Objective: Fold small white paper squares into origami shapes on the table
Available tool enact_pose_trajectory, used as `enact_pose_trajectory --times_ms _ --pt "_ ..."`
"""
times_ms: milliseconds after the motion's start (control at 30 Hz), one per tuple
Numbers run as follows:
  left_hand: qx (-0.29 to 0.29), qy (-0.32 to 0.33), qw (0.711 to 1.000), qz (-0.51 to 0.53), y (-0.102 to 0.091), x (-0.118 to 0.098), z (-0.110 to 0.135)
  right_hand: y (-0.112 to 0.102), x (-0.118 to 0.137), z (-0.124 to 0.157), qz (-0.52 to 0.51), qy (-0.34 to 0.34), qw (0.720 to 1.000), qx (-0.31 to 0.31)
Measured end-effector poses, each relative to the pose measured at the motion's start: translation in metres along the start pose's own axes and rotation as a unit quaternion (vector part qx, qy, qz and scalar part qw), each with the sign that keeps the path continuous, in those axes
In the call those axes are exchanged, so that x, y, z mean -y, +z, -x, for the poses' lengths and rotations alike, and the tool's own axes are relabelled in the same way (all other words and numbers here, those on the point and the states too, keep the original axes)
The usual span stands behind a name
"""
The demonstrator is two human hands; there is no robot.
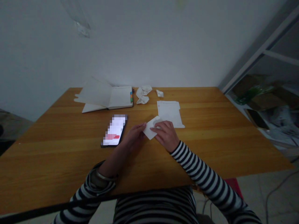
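Note:
A small folded piece of white paper (149, 133) is held between both hands above the middle of the table. My left hand (135, 135) pinches its left corner between thumb and fingers. My right hand (167, 134) is closed on its right side, with the fingers lying over the paper's face. Just beyond the right hand, a flat white sheet (169, 112) with uneven edges lies on the wood. Left of my left hand rests a phone (115, 130) with a lit, blurred screen.
An open notebook (121, 97) with a raised page and coloured tabs lies at the back left of the wooden table (205, 137). Several crumpled or folded papers (143, 93) and a smaller folded paper (160, 93) are near the wall. Shelving with boxes stands right.

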State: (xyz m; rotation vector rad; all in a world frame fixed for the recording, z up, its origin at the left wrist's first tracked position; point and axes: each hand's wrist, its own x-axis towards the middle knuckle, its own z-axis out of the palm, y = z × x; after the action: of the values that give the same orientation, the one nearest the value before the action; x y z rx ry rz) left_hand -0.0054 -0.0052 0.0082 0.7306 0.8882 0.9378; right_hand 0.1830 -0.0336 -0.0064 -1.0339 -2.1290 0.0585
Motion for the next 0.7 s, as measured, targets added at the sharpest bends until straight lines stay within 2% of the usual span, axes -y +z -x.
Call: enact_pose_trajectory --times_ms 100,233,333,400,467,567,700 --pt "0.014 -0.011 1.0 0.018 0.004 0.001 0.002 0.0 0.001 -0.001 -0.036 0.034 0.999 -0.004" --pt "0.06 -0.03 0.998 -0.009 0.006 0.005 0.002 0.002 -0.002 -0.005 -0.134 0.138 0.979 -0.066" --pt "0.092 -0.001 0.995 -0.037 0.008 0.009 0.002 0.004 -0.005 -0.006 -0.187 0.211 0.954 -0.103" --pt "0.105 0.026 0.992 -0.063 0.01 0.011 0.003 0.004 -0.006 -0.006 -0.209 0.233 0.943 -0.111" --pt "0.099 0.052 0.99 -0.089 0.011 0.012 0.003 0.004 -0.005 -0.007 -0.231 0.232 0.939 -0.109" --pt "0.061 0.084 0.989 -0.104 0.013 0.013 0.003 0.004 -0.001 -0.008 -0.259 0.223 0.934 -0.101" --pt "0.014 0.093 0.992 -0.09 0.013 0.016 0.001 0.005 0.006 -0.01 -0.268 0.217 0.933 -0.1"
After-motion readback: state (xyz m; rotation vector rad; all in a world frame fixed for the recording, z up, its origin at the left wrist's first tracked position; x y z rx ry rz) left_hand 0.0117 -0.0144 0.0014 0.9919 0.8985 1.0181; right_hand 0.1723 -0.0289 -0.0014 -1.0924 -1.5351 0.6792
